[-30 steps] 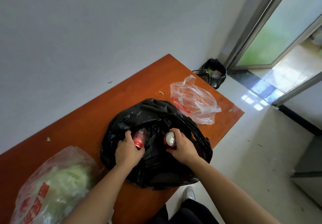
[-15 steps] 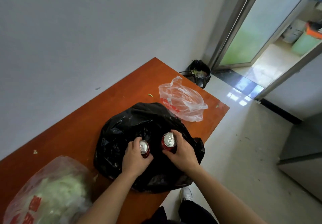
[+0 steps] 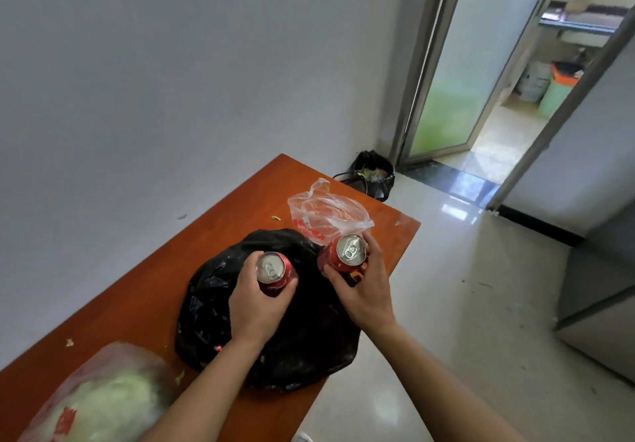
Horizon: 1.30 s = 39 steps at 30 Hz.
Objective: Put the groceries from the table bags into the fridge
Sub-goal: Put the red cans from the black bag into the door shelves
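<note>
Nearest, at the lower left of the orange-brown table, a clear, red-printed cabbage bag is seen lying with pale green leaves inside. Just beyond it, the black bag is slumped at the table's right edge. Two red cans are held upright above it, tops to the camera. The left can is gripped by the left hand, fingers and thumb curled round its side. The right can is wrapped likewise by the right hand. Half a second earlier both cans were low at the bag's mouth and close together. Now they are raised clear of it and set further apart, the right can brought before the near edge of a second clear bag. Farther off, a black-lined bin is seen on the floor beside an open doorway.
</note>
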Tool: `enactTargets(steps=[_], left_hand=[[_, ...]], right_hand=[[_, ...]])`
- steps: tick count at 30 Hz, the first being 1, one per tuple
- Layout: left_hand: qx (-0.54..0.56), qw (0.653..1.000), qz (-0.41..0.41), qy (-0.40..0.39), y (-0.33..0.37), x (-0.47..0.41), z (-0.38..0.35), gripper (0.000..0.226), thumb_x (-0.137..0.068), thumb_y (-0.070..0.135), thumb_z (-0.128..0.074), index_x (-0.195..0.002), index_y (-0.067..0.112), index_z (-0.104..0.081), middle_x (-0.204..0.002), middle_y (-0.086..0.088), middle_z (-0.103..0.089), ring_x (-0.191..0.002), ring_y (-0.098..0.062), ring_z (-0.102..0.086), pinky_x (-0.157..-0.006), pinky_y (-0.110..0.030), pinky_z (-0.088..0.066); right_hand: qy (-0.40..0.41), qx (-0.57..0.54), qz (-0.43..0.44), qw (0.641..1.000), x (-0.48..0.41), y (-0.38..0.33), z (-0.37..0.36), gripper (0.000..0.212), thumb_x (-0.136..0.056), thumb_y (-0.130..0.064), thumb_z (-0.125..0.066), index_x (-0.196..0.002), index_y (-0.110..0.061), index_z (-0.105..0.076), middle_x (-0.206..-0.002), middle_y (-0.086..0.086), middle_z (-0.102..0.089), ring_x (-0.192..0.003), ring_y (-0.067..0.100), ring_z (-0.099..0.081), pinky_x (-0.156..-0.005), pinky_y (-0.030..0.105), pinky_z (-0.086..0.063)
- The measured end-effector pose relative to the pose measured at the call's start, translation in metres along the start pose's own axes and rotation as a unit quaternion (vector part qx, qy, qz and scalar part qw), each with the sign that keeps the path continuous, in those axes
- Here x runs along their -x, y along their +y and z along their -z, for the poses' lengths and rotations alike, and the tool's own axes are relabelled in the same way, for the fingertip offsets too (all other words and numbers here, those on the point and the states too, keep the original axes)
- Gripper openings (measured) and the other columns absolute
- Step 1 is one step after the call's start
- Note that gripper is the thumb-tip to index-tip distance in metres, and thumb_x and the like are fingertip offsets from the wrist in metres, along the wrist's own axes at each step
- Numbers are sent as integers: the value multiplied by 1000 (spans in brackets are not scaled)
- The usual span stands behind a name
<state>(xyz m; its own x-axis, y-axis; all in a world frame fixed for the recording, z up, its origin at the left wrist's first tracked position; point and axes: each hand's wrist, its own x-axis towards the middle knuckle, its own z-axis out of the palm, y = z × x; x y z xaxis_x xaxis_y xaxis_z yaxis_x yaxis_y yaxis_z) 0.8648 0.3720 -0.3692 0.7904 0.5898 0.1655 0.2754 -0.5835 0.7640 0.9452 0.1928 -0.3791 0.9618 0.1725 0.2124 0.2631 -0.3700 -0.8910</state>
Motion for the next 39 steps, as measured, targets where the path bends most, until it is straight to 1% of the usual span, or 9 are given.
enactTargets(steps=[5, 9, 17, 22, 26, 29, 31, 35, 39], left_hand=[[73, 992, -99, 22, 92, 43, -27, 85, -74, 44, -85, -145, 31, -39, -136, 4, -49, -122, -12, -52, -96, -22, -42], [128, 984, -122, -29, 177, 109, -71, 87, -70, 47, -86, -141, 35, -37, -136, 5, -54, -125, -19, -54, -102, -41, -48], [195, 916, -306, -172, 361, 253, -185, 86, -73, 27, -87, -144, 25, -40, -136, 2, -56, -109, -9, -54, -81, -5, -39], [244, 861, -392, -213, 472, 324, -247, 86, -74, 29, -86, -145, 25, -39, -132, 4, -58, -108, -14, -59, -84, -19, -50], [285, 824, -421, -251, 541, 359, -313, 85, -71, 34, -86, -137, 29, -33, -130, 3, -57, -109, -17, -62, -83, -29, -57], [310, 803, -431, -269, 587, 373, -373, 85, -71, 37, -87, -134, 35, -31, -123, 40, -47, -107, 9, -57, -83, -22, -54], [318, 795, -436, -277, 623, 379, -413, 83, -71, 41, -86, -135, 33, -33, -117, 50, -42, -101, 13, -54, -86, -30, -55], [332, 786, -447, -267, 705, 377, -468, 82, -71, 35, -88, -135, 30, -37, -111, 33, -51, -100, -1, -58, -87, -22, -51], [343, 779, -471, -230, 789, 362, -499, 80, -74, 34, -86, -139, 21, -41, -122, 16, -54, -104, 4, -53, -89, -8, -41]], right_hand=[[83, 7, 6, 997, 28, 10, 97, 88, -81, -42, -81, -150, -30, -27, -140, -12, -44, -120, -3, -44, -98, 18, -44], [163, 28, -13, 986, 82, 37, 206, 88, -82, -44, -79, -152, -32, -26, -146, -7, -45, -124, 11, -53, -99, 27, -47], [352, 96, -62, 929, 190, 85, 449, 86, -88, -49, -70, -156, -31, -20, -146, 5, -44, -131, 20, -47, -102, 34, -44], [438, 107, -85, 889, 225, 109, 574, 88, -90, -54, -67, -157, -34, -12, -150, 5, -39, -135, 16, -39, -105, 34, -39], [473, 106, -78, 871, 222, 137, 656, 86, -92, -42, -68, -157, -32, -12, -148, 5, -43, -134, 19, -43, -107, 31, -36], [491, 124, -79, 859, 206, 159, 715, 78, -92, -37, -69, -154, -33, -21, -145, 4, -44, -129, 19, -46, -102, 29, -38], [490, 138, -83, 856, 188, 175, 758, 76, -92, -39, -69, -152, -34, -23, -149, 4, -43, -131, 19, -46, -103, 29, -39], [460, 177, -87, 866, 144, 190, 848, 77, -91, -41, -69, -153, -33, -25, -150, 5, -44, -132, 20, -48, -102, 25, -35], [472, 170, -42, 864, 95, 191, 930, 81, -91, -39, -70, -154, -33, -20, -147, 5, -42, -129, 18, -49, -99, 23, -39]])
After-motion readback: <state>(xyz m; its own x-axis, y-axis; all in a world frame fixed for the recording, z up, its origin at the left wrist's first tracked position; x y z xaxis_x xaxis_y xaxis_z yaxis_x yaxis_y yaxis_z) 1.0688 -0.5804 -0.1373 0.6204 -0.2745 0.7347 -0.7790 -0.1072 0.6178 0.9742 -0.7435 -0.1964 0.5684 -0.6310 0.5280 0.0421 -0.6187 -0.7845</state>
